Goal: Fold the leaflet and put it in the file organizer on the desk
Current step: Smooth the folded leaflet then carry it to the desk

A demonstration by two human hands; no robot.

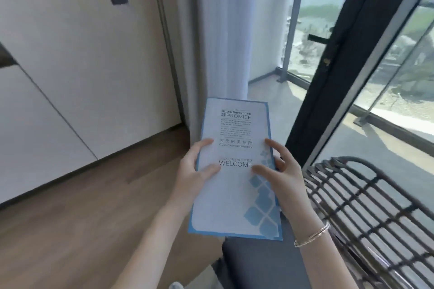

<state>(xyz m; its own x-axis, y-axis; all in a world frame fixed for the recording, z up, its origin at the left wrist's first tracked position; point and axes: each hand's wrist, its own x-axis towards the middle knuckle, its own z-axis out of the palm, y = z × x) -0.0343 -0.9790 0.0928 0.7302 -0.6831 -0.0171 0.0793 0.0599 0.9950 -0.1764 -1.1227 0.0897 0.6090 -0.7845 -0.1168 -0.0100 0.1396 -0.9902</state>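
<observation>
A folded white leaflet (234, 195) with a blue border, printed text and the word WELCOME is held upright in front of me. My left hand (192, 171) grips its left edge, thumb on the front. On the opposite edge, my right hand (279, 171) holds it with thumb and forefinger on the front face; a bracelet circles that wrist. No file organizer or desk shows in this view.
A dark woven chair (366, 209) stands at the right, close to my right arm. Behind it are a black door frame (328, 73) and a glass balcony door. White curtain (223, 42) and cabinet panels (58, 101) stand ahead and left, above a wood floor (82, 218).
</observation>
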